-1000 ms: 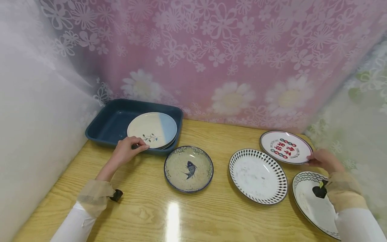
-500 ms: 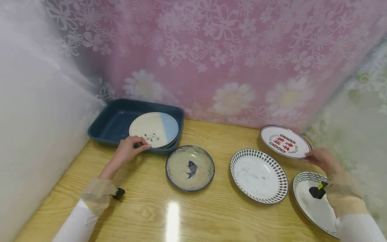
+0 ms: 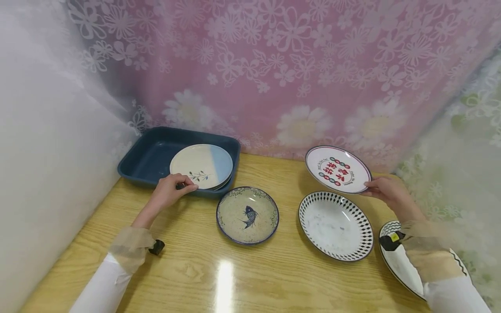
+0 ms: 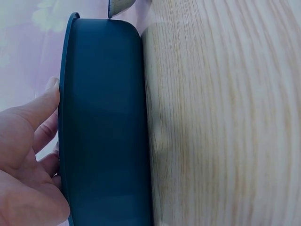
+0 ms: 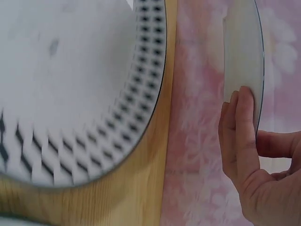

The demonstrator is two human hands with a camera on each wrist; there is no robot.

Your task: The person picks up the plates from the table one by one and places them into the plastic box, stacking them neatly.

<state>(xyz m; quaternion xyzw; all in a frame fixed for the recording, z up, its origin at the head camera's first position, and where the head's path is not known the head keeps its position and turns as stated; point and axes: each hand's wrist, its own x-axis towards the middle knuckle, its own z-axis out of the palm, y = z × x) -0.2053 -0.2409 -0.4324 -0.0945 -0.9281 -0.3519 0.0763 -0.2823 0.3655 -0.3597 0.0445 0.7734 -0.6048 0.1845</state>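
Observation:
My right hand (image 3: pixel 389 193) grips the edge of a white plate (image 3: pixel 337 168) with red characters, held tilted above the table. In the right wrist view, fingers (image 5: pixel 244 127) lie along the plate's pale underside and the thumb is on the other face. My left hand (image 3: pixel 170 191) is at the near rim of a dark blue basin (image 3: pixel 146 150), thumb and fingers pinched at the edge of a cream-and-blue plate (image 3: pixel 195 163). That plate tops a small stack inside the basin. The left wrist view shows the basin's outer wall, with the fingertips partly hidden behind its rim.
A fish-patterned dish (image 3: pixel 235 221) sits just right of the basin. Right of it, a white plate with a black diamond border (image 3: pixel 332 230) lies below the held plate. My right forearm overlaps a wavy-rimmed plate (image 3: pixel 399 263). A pink floral curtain (image 3: pixel 250 78) hangs behind.
The right hand has lifted the red-character plate off the table and carried it left, over the far side of the diamond-bordered plate. The left hand stays at the basin.

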